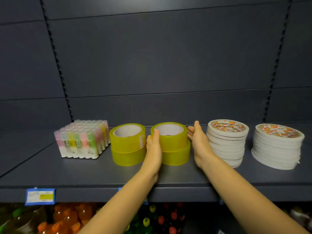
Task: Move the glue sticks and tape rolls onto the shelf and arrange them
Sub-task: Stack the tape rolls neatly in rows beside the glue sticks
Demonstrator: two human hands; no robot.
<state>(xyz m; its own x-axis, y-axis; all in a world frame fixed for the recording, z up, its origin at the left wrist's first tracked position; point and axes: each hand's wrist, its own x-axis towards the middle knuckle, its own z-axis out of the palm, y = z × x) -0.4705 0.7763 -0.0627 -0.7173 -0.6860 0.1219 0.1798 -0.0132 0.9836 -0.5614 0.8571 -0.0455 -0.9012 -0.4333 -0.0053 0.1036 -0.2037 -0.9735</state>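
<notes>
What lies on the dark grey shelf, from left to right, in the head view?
Clear-wrapped pack of pastel glue sticks, first stack of two yellow tape rolls, left hand, second stack of two yellow tape rolls, right hand, first stack of thin white tape rolls, second stack of thin white tape rolls.

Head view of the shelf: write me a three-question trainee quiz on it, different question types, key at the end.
1. True or false: the glue stick pack stands left of every tape stack on the shelf.
2. How many white tape stacks are there?
3. The left hand lies flat against: A the glue stick pack; B the right yellow tape stack; C a white tape stack.
Key: 1 true; 2 two; 3 B.
</notes>
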